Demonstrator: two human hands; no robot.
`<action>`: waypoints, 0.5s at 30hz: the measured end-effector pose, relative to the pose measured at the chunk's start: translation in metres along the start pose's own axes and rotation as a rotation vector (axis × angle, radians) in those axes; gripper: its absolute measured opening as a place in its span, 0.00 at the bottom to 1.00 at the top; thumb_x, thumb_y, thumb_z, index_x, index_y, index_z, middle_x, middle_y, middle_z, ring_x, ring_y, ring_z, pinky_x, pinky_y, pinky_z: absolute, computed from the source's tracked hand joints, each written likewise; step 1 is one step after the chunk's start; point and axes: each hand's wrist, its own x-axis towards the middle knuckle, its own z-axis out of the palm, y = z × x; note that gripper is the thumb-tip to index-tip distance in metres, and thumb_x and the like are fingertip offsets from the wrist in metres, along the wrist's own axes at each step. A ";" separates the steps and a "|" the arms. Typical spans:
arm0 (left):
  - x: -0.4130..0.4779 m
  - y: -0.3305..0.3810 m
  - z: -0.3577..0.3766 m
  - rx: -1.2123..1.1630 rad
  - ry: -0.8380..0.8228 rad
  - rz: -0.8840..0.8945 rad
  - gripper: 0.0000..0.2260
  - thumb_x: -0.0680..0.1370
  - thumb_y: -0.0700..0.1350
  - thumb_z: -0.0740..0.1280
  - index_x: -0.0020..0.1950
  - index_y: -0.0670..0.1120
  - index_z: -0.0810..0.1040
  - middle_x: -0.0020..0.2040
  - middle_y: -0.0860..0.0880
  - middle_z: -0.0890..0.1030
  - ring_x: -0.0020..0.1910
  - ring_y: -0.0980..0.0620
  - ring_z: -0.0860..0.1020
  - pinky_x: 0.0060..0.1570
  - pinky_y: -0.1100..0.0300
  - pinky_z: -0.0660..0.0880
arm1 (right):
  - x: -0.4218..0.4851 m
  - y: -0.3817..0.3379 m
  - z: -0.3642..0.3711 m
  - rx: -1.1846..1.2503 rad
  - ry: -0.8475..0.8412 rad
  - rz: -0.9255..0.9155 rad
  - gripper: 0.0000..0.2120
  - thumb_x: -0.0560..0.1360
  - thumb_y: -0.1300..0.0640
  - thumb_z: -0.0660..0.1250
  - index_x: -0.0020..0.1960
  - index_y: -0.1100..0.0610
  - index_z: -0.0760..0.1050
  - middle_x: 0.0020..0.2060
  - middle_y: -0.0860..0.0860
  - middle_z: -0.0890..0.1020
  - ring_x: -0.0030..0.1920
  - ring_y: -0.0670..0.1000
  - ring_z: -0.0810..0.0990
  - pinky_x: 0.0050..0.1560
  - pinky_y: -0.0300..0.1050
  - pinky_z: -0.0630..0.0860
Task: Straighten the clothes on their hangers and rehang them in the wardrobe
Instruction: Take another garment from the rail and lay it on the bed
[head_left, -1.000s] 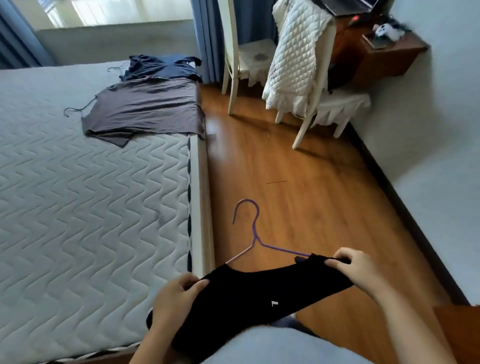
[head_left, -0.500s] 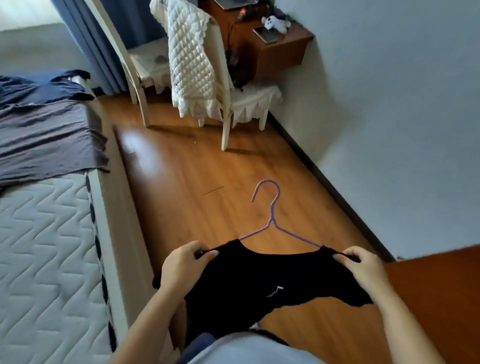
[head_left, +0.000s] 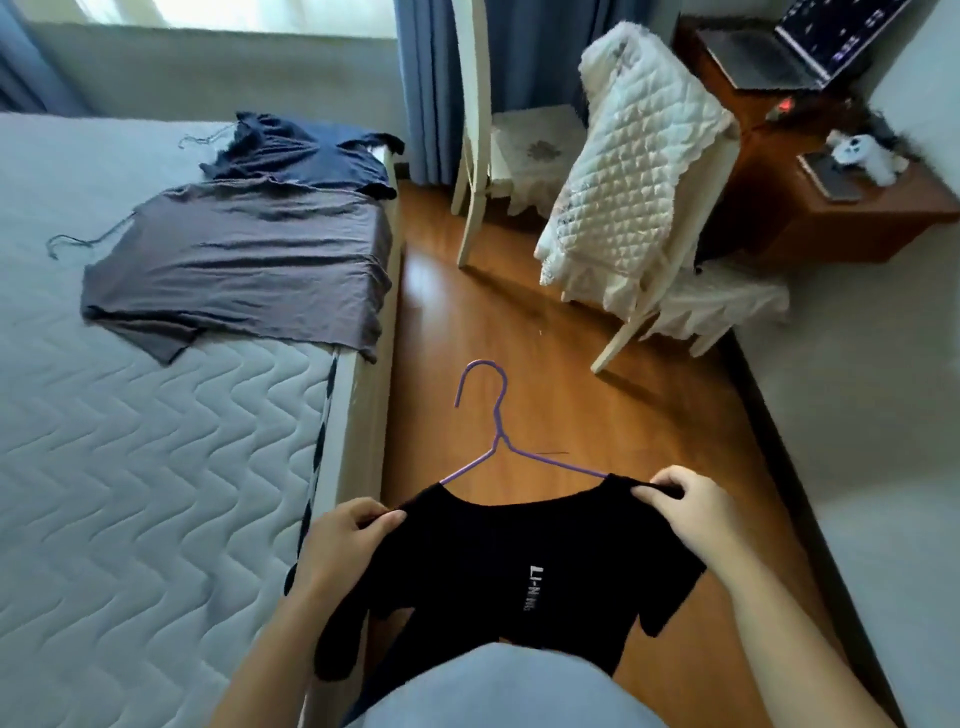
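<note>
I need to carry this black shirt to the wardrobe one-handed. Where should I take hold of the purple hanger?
Probably at the twisted neck just below the hook of the purple hanger, coming from above. It stands bare and central above the black shirt, so the load should hang level. Both hands now pinch the shoulders, where one-handed holding would tip it.

Black shirt (head_left: 498, 561) on purple hanger (head_left: 496, 441)

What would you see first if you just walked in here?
A black shirt on a purple hanger, held at its shoulders by the left hand and right hand, low in the middle. Two more shirts lie on the bed, left.
</note>
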 end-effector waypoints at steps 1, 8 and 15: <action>0.018 0.000 -0.016 0.001 0.031 -0.024 0.08 0.73 0.48 0.69 0.33 0.51 0.79 0.32 0.55 0.80 0.37 0.55 0.78 0.36 0.63 0.69 | 0.021 -0.026 0.005 -0.017 -0.027 -0.039 0.07 0.72 0.52 0.69 0.36 0.51 0.75 0.34 0.46 0.78 0.37 0.44 0.74 0.31 0.37 0.67; 0.097 -0.012 -0.104 -0.065 0.260 -0.179 0.11 0.73 0.47 0.68 0.31 0.55 0.76 0.33 0.52 0.80 0.38 0.49 0.77 0.39 0.55 0.70 | 0.145 -0.195 0.045 -0.137 -0.197 -0.357 0.07 0.72 0.51 0.68 0.38 0.53 0.75 0.36 0.48 0.79 0.41 0.50 0.76 0.38 0.42 0.69; 0.109 -0.032 -0.108 -0.260 0.422 -0.478 0.06 0.73 0.44 0.69 0.37 0.44 0.81 0.39 0.47 0.82 0.42 0.49 0.76 0.40 0.69 0.67 | 0.226 -0.288 0.108 -0.317 -0.451 -0.576 0.07 0.70 0.54 0.71 0.38 0.55 0.75 0.37 0.52 0.80 0.42 0.52 0.76 0.40 0.41 0.67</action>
